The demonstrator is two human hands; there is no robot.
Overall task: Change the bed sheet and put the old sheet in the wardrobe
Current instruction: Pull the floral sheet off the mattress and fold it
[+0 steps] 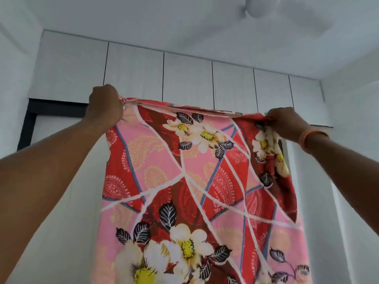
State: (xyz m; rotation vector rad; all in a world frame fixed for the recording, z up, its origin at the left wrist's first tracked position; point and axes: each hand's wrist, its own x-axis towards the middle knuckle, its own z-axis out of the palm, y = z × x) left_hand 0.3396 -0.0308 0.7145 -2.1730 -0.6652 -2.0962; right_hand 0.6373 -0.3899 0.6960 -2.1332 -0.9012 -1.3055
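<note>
The room was pale throughout: white walls (352, 111) and a white ceiling (164, 19), with a white ceiling fan (264, 7) blurred at the top edge. Across the far wall ran a row of white upper cabinet doors (186, 78), and below their left end showed a dark frame (30, 119). In front of all this hung the bed sheet (184, 191), red and pink with white flowers, dark leaves and paisley, folded over along its top edge and dropping out of view below. The left hand (105, 108) was raised, fingers closed tight on the sheet's upper left corner. The right hand (287, 121), fingers pinched shut, gripped the bunched upper right corner. An orange band (307, 136) circled the right wrist.
</note>
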